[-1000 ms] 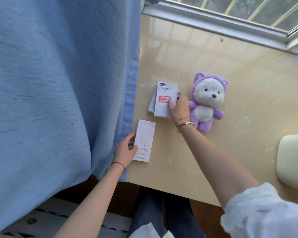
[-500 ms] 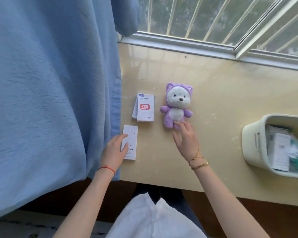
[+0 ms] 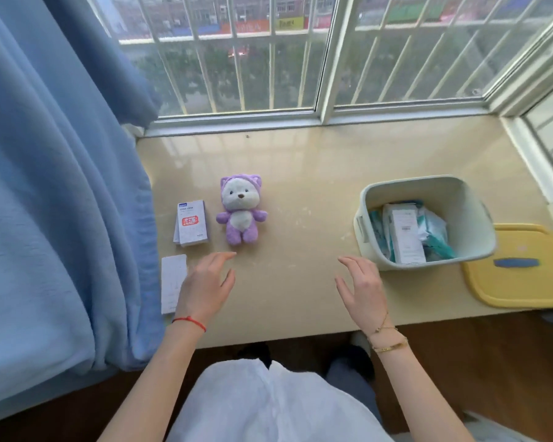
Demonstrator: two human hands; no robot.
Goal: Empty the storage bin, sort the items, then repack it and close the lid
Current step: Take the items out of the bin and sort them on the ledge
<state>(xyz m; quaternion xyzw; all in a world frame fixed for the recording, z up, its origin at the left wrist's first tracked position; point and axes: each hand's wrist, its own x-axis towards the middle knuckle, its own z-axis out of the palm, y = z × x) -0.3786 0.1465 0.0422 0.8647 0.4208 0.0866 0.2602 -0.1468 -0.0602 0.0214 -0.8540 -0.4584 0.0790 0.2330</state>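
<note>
Lying face-up, the plush toy [image 3: 241, 212] points head-first toward the window; both hands [image 3: 205, 287] hover spread, holding nothing.

The glossy beige bench [image 3: 300, 173] carries two stacked boxes [image 3: 192, 223], a flat white box [image 3: 172, 282], a purple plush [image 3: 240, 212], an open bin [image 3: 426, 223] and its yellow lid [image 3: 524, 282].

box [image 3: 192, 223] print (red label), illegible

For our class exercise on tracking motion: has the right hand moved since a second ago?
Yes. The right hand has left the boxes beside the plush toy and now hovers open, toward the bin.
</note>
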